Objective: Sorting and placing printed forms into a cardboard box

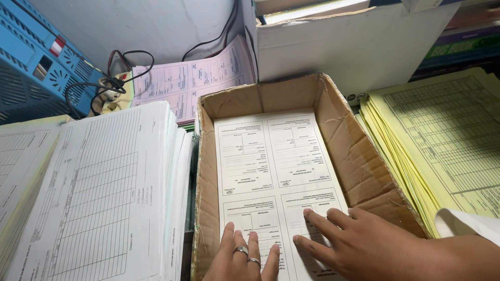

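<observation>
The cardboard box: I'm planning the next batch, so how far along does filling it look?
Done: a white printed sheet already lies flat inside the cardboard box. In hand: the left hand and right hand both press flat on its near end. Left: the box walls rise well above the sheet, and tall stacks, white and yellow, sit outside it.

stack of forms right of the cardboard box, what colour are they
Pale yellow, printed with a grid of lines; the stack of forms shows best in the head view.
</observation>
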